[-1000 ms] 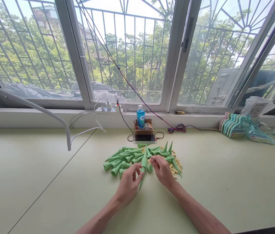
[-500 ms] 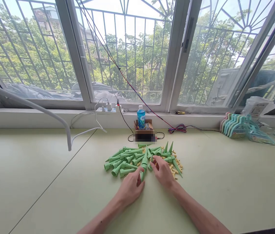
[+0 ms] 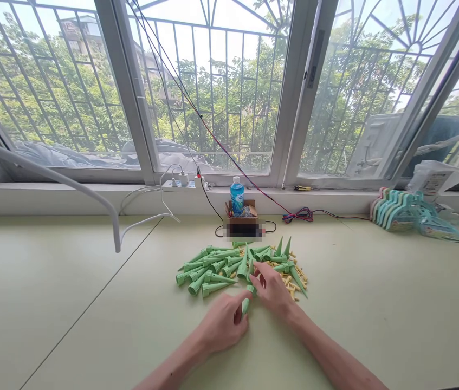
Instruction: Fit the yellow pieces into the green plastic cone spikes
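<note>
My left hand [image 3: 223, 320] pinches a green plastic spike [image 3: 246, 306] between thumb and fingers, just in front of the pile; its collar end points away from me. Close beside it, my right hand [image 3: 272, 287] is closed at the fingertips on another green cone-shaped piece [image 3: 251, 269], partly covered by the fingers. Many hollow green spikes [image 3: 218, 288] lie heaped to the left and behind both hands. Small yellow valve-like pieces [image 3: 288, 280] are scattered right of the right hand, among a few more spikes.
Behind the pile, a small cardboard box [image 3: 243, 220] stands near a blue bottle [image 3: 237, 196], with a pixelated dark device [image 3: 244, 231] in front. Coiled cable [image 3: 299, 215] and bundled hangers [image 3: 395, 210] lie toward the right back. A white curved tube [image 3: 107, 203] reaches in from the left.
My left hand has moved slightly right and toward me with the spike, bringing it clear of the heap and near the right hand. The right hand stays almost in place.
</note>
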The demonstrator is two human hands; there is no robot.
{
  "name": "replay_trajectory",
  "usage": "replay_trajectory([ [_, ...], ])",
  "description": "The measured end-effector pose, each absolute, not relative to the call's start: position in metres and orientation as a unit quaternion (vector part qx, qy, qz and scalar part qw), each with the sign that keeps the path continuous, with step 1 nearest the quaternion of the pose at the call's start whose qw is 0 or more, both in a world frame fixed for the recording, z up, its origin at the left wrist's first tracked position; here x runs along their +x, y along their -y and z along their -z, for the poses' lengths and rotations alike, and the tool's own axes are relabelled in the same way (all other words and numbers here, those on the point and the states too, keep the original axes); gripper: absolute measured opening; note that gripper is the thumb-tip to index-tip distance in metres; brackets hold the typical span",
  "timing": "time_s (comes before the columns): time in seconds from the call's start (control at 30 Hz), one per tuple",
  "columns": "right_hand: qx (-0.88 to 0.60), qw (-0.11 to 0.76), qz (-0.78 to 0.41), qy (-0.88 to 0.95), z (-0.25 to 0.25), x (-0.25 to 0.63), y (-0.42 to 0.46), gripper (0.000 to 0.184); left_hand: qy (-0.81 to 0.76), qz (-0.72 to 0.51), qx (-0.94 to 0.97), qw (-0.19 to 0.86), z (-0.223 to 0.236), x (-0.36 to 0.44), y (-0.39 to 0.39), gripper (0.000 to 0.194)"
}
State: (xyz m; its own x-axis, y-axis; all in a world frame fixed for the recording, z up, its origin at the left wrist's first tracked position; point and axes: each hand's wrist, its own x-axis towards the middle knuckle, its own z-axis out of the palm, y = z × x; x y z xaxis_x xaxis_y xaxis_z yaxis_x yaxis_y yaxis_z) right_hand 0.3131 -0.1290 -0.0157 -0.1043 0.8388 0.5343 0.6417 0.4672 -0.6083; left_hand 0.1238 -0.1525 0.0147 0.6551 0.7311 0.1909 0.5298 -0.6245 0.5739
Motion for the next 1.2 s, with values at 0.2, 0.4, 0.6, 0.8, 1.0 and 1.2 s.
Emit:
replay_trajectory([
  [0.2, -0.502, 0.437, -0.11, 0.738, 0.014, 0.312, 0.131, 0.029, -0.311, -0.223, 0.894, 0.232, -0.016, 0.126, 0.155, 0.035],
  [0.4, -0.507, 0.504, -0.096, 0.692, 0.007, 0.309, 0.133, 0.027, -0.328, -0.275, 0.876, 0.223, -0.014, 0.124, 0.154, 0.028],
  [0.6, -0.467, 0.537, -0.076, 0.698, -0.006, 0.305, 0.143, 0.019, -0.338, -0.342, 0.847, 0.226, -0.009, 0.12, 0.147, 0.023],
  [0.8, -0.42, 0.511, -0.109, 0.742, -0.007, 0.306, 0.147, 0.021, -0.375, -0.446, 0.776, 0.24, -0.013, 0.118, 0.144, 0.022],
  [1.0, -0.385, 0.466, -0.152, 0.782, -0.004, 0.304, 0.148, 0.027, -0.415, -0.534, 0.662, 0.322, -0.02, 0.118, 0.139, 0.019],
  [1.2, -0.381, 0.478, -0.169, 0.773, 0.0, 0.302, 0.146, 0.029, -0.39, -0.569, 0.549, 0.472, -0.022, 0.12, 0.131, 0.028],
])
